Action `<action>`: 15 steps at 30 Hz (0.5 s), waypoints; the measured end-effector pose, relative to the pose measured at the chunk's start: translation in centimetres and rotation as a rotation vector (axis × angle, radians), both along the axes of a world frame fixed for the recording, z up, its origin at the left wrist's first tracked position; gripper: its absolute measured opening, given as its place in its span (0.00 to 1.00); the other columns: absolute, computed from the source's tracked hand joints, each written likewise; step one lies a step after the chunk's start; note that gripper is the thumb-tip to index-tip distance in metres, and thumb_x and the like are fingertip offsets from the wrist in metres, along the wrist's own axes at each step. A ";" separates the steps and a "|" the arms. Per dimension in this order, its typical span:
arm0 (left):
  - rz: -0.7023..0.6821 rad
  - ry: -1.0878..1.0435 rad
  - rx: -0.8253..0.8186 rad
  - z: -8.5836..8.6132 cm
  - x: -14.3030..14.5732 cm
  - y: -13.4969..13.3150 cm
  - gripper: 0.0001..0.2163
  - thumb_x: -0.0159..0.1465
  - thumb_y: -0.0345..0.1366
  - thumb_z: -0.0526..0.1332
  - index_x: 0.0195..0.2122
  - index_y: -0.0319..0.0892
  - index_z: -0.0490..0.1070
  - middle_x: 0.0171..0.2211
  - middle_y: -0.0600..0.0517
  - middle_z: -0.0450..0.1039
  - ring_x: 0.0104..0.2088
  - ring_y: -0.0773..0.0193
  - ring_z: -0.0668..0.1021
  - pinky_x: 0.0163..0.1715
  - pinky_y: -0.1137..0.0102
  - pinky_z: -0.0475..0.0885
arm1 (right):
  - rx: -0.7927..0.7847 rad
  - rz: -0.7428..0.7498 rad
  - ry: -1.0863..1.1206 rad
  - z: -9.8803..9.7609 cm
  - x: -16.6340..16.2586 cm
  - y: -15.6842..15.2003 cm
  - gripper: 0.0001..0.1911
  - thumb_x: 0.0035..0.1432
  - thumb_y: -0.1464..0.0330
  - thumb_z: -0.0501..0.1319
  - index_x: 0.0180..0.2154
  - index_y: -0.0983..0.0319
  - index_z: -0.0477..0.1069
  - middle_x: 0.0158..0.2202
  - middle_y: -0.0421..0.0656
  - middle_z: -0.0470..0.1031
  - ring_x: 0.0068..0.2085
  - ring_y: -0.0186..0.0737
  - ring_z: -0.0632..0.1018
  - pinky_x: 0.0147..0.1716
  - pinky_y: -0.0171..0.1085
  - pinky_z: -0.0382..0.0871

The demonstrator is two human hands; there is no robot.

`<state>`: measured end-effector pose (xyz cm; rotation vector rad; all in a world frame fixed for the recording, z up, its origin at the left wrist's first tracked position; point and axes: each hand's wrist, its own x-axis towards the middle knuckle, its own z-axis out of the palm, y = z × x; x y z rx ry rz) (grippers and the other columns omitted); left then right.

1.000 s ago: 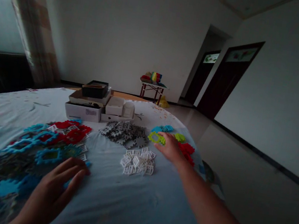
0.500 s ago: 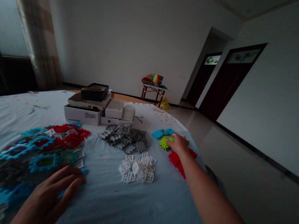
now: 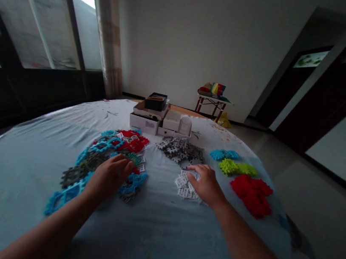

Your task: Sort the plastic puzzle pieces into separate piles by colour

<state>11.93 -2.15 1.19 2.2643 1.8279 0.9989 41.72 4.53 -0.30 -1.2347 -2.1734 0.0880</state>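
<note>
My left hand rests over a mixed pile of plastic interlocking pieces, with blue pieces, red pieces and dark grey pieces. Its fingers are loosely bent and apart, touching the pile beside a teal-green piece; nothing shows in its grasp. Above the small heap of white grid pieces hovers my right hand, thumb and forefinger apart, partly hiding that heap. Right behind it lies a heap of grey pieces.
On the right stand separate piles of blue pieces, lime-green pieces and red pieces. Stacked boxes and a clear container sit at the back of the cloth-covered round table. A small side table stands by the wall.
My right hand has come back from the lime-green pile to the white heap. The lime-green pile is now in full view. My left hand reaches farther forward over the mixed pile. The view has turned left.
</note>
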 end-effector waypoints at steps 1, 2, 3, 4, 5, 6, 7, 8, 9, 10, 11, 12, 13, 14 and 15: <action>0.018 0.034 -0.001 0.1 -0.6 0.1 0.17 0.63 0.43 0.47 0.30 0.42 0.72 0.33 0.50 0.69 0.32 0.65 0.71 0.34 0.72 0.64 | -0.021 0.040 0.004 0.2 -1.1 -0.8 0.10 0.54 0.65 0.58 0.38 0.60 0.72 0.37 0.43 0.75 0.42 0.42 0.71 0.44 0.40 0.61; 0.031 0.069 0.000 0.2 -1.1 0.2 0.17 0.62 0.44 0.47 0.30 0.42 0.72 0.32 0.49 0.69 0.32 0.65 0.71 0.34 0.71 0.64 | -0.045 0.082 0.007 0.3 -2.2 -1.6 0.10 0.54 0.66 0.58 0.38 0.60 0.72 0.37 0.43 0.75 0.43 0.42 0.71 0.44 0.40 0.61; 0.045 0.102 0.004 0.3 -1.6 0.3 0.17 0.62 0.45 0.47 0.29 0.42 0.72 0.31 0.49 0.69 0.32 0.64 0.71 0.34 0.71 0.64 | -0.068 0.123 0.010 0.4 -3.3 -2.3 0.10 0.53 0.66 0.59 0.38 0.60 0.72 0.37 0.43 0.75 0.43 0.42 0.70 0.44 0.40 0.60; 0.064 0.130 0.013 0.4 -2.1 0.4 0.17 0.62 0.45 0.47 0.29 0.41 0.71 0.30 0.49 0.69 0.31 0.64 0.71 0.34 0.71 0.64 | -0.089 0.166 0.013 0.5 -4.3 -2.9 0.10 0.53 0.67 0.59 0.39 0.60 0.72 0.37 0.43 0.75 0.43 0.41 0.70 0.45 0.40 0.60; 0.083 0.152 0.022 0.5 -2.6 0.4 0.18 0.62 0.45 0.47 0.28 0.41 0.71 0.30 0.49 0.69 0.32 0.64 0.71 0.34 0.71 0.63 | -0.106 0.208 0.014 0.6 -5.4 -3.4 0.10 0.53 0.67 0.60 0.39 0.60 0.72 0.38 0.43 0.75 0.43 0.41 0.70 0.45 0.41 0.60; 0.110 0.170 0.033 0.7 -3.0 0.4 0.18 0.62 0.45 0.47 0.29 0.41 0.71 0.30 0.49 0.69 0.32 0.63 0.71 0.34 0.71 0.63 | -0.119 0.251 0.015 0.6 -6.4 -3.9 0.11 0.52 0.67 0.60 0.40 0.60 0.71 0.38 0.44 0.74 0.44 0.42 0.69 0.45 0.41 0.60; 0.142 0.180 0.044 0.8 -3.3 0.4 0.18 0.62 0.46 0.46 0.29 0.41 0.71 0.30 0.49 0.69 0.32 0.63 0.71 0.35 0.70 0.63 | -0.128 0.292 0.017 0.5 -7.4 -4.2 0.13 0.51 0.66 0.61 0.41 0.60 0.71 0.39 0.44 0.74 0.45 0.42 0.69 0.45 0.41 0.59; 0.178 0.184 0.050 1.0 -3.6 0.3 0.18 0.62 0.46 0.46 0.30 0.41 0.71 0.31 0.49 0.70 0.32 0.63 0.71 0.34 0.70 0.63 | -0.131 0.327 0.022 0.4 -8.5 -4.4 0.15 0.50 0.66 0.62 0.42 0.60 0.70 0.40 0.44 0.73 0.46 0.43 0.68 0.46 0.41 0.59; 0.214 0.180 0.055 1.2 -3.9 0.2 0.18 0.62 0.46 0.46 0.31 0.41 0.71 0.32 0.49 0.70 0.33 0.63 0.72 0.34 0.70 0.63 | -0.131 0.359 0.028 0.3 -9.5 -4.6 0.18 0.50 0.65 0.63 0.44 0.60 0.69 0.42 0.44 0.73 0.47 0.43 0.67 0.46 0.42 0.59; 0.251 0.172 0.056 1.5 -4.1 0.1 0.18 0.62 0.46 0.46 0.32 0.41 0.72 0.33 0.49 0.70 0.33 0.63 0.72 0.34 0.70 0.63 | -0.128 0.383 0.034 0.1 -10.5 -4.7 0.21 0.49 0.64 0.63 0.46 0.60 0.67 0.44 0.45 0.72 0.48 0.44 0.67 0.47 0.42 0.58; 0.276 0.163 0.051 1.7 -4.4 -0.1 0.18 0.62 0.46 0.47 0.33 0.41 0.72 0.34 0.49 0.71 0.33 0.63 0.72 0.33 0.71 0.64 | -0.122 0.396 0.039 -0.1 -11.4 -4.7 0.24 0.48 0.63 0.64 0.48 0.60 0.66 0.47 0.45 0.70 0.49 0.44 0.66 0.47 0.43 0.58; 0.298 0.152 0.041 1.8 -4.7 -0.3 0.19 0.61 0.47 0.47 0.34 0.41 0.72 0.35 0.48 0.71 0.33 0.63 0.73 0.33 0.71 0.64 | -0.117 0.401 0.040 -0.4 -12.3 -4.6 0.26 0.47 0.62 0.64 0.49 0.59 0.65 0.49 0.45 0.69 0.50 0.45 0.65 0.48 0.43 0.57; 0.318 0.144 0.027 2.0 -5.1 -0.5 0.19 0.61 0.47 0.47 0.35 0.41 0.72 0.36 0.48 0.71 0.33 0.63 0.73 0.33 0.71 0.64 | -0.114 0.398 0.035 -0.6 -13.0 -4.5 0.28 0.47 0.62 0.64 0.50 0.59 0.64 0.50 0.45 0.68 0.50 0.45 0.65 0.48 0.43 0.57; 0.338 0.137 0.012 2.0 -5.6 -0.7 0.19 0.61 0.47 0.47 0.36 0.41 0.72 0.37 0.48 0.71 0.33 0.62 0.73 0.32 0.71 0.64 | -0.114 0.393 0.024 -0.9 -13.5 -4.4 0.28 0.47 0.62 0.64 0.51 0.59 0.63 0.51 0.45 0.68 0.50 0.46 0.65 0.48 0.43 0.57; 0.360 0.127 -0.002 1.9 -6.2 -0.8 0.19 0.61 0.47 0.47 0.37 0.40 0.72 0.38 0.48 0.71 0.33 0.62 0.73 0.31 0.71 0.64 | -0.118 0.388 0.010 -1.2 -13.9 -4.2 0.28 0.47 0.61 0.64 0.50 0.59 0.64 0.50 0.45 0.68 0.50 0.46 0.65 0.48 0.43 0.57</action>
